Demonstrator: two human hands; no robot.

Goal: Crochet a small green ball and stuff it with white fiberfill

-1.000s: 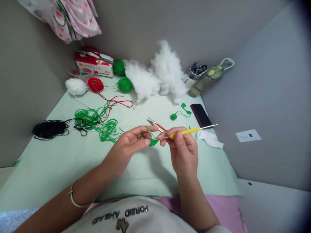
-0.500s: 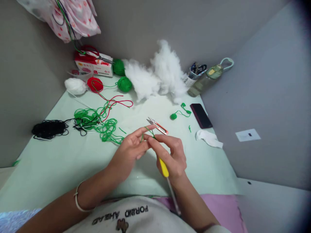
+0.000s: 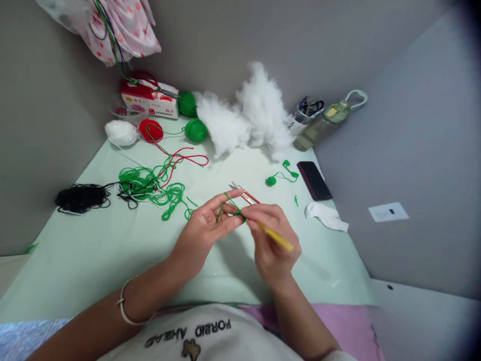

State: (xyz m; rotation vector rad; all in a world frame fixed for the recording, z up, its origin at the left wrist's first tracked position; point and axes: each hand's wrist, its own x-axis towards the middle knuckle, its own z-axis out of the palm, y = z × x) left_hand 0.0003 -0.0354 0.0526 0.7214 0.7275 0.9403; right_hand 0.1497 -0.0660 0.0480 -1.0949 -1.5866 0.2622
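Observation:
My left hand (image 3: 210,218) pinches a small piece of green crochet work (image 3: 240,215) between thumb and fingers, and green yarn (image 3: 232,199) runs over its raised index finger. Gripped in my right hand (image 3: 276,240) is a crochet hook (image 3: 280,239) with a yellow handle; its tip meets the green work and is hidden by the fingers. Just beyond the hands lie orange-handled thread snips (image 3: 248,196), partly covered by them. To the left is a loose tangle of green yarn (image 3: 139,183) with red, white and black strands in it.
Black yarn (image 3: 82,198) lies far left. White (image 3: 121,133), red (image 3: 151,130) and green (image 3: 196,130) yarn balls sit near a box (image 3: 160,105). White stuffing (image 3: 261,110) stands at the back. On the right are a bottle (image 3: 323,123), a phone (image 3: 314,179) and a tissue (image 3: 326,217).
My right hand has moved slightly right and turned, so the hook's yellow handle now points right rather than down toward my body. My left hand stays nearly in place; the view has shifted a little.

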